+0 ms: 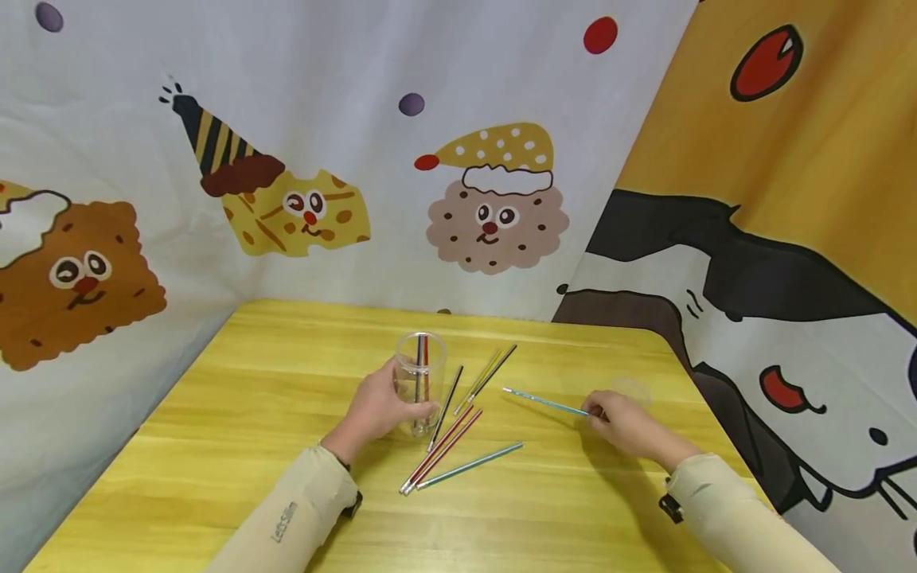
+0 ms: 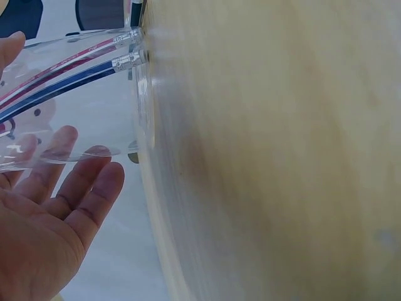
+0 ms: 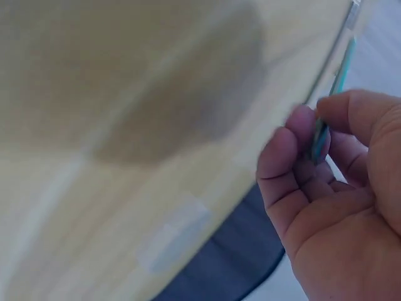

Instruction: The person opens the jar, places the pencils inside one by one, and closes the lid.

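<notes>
Left hand (image 1: 380, 404) gripped a clear plastic cylindrical cup (image 1: 410, 382); a slim dark-blue pencil (image 1: 419, 370) and a slim red pencil (image 1: 427, 366) stood inside. Right hand (image 1: 622, 422), between the cup's 3 and 4 o'clock, pinched a slim light-blue pencil (image 1: 546, 402). Loose from the cup's 3 to 5 o'clock: one yellow pencil (image 1: 478, 380), two black pencils (image 1: 494, 372), two red pencils (image 1: 438, 449), one teal pencil (image 1: 470, 465). Open yellow wood-grain worktop (image 1: 552, 517) separated teal pencil from right hand; far edge ran at 12 o'clock, right edge beyond right hand.
</notes>
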`<state>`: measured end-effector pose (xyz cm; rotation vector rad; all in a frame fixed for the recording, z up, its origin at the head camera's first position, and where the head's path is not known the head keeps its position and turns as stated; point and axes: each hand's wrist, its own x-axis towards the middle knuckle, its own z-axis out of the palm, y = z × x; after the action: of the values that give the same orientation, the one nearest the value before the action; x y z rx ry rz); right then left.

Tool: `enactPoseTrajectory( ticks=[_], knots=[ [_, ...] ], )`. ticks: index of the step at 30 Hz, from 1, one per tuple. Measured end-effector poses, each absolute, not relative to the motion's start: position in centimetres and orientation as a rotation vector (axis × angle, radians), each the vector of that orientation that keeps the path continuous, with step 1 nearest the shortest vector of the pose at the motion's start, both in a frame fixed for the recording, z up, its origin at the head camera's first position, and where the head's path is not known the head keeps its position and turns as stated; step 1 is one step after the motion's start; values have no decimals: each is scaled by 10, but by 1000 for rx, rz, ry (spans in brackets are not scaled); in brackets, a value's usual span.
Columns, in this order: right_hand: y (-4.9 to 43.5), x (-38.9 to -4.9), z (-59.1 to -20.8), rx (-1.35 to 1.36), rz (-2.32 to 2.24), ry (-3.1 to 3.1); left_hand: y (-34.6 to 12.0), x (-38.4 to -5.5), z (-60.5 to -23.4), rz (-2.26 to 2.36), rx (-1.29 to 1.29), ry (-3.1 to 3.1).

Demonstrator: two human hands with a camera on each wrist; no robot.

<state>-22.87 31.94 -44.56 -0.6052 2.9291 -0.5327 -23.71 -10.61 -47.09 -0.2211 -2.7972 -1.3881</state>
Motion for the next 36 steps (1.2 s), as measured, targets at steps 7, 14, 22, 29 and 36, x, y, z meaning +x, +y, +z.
enactPoseTrajectory(
  ticks=[7,14,22,29,36],
  knots=[
    [315,-229,-416,-525,-686,2997,-104,-232,-478,-1436,-216,-2800],
    [307,-239,-375,-378,-1107,3017,-104,-233,-478,-1441,-269,-2769],
    [261,-255,-323,-401,-1590,2996,-106,-235,-472,-1449,-275,-2756],
    [185,-248,-275,-773,-2017,2835,-108,-234,-469,-1472,-254,-2750],
    [131,-257,-271,-1058,-2059,2778,-109,-233,-468,-1494,-256,-2743]
  ],
)
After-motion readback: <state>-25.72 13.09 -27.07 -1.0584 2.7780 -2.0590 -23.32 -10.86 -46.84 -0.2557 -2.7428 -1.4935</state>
